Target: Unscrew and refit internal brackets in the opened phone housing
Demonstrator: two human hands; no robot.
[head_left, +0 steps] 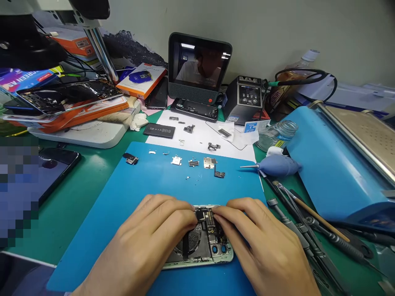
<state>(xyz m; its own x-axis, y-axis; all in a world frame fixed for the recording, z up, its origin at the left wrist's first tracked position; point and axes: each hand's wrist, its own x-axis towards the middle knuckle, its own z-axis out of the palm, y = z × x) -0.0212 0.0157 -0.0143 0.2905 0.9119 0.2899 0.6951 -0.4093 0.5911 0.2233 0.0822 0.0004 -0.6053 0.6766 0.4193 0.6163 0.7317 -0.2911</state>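
An opened phone housing (202, 260) with a pale green frame lies on the blue mat (154, 181). Inside it are a round dark coil (194, 239), a narrow circuit board (210, 224) and two camera rings (219, 249). My left hand (154, 234) is closed over the left part of the housing, its fingertips by a black piece beside the board; the thumb is mostly hidden. My right hand (262, 238) is closed at the housing's right end, fingertips pressing the board's far edge. Small phone parts, including a metal plate (210, 163) and a black module (219, 174), lie beyond the hands.
A battery (159, 130) and small parts lie near white paper (197, 144). To the right are a blue air blower (279, 165), a glass jar (277, 135), a brush (317, 216) and screwdrivers. A smart display (199, 65) stands behind; another phone (55, 168) lies left.
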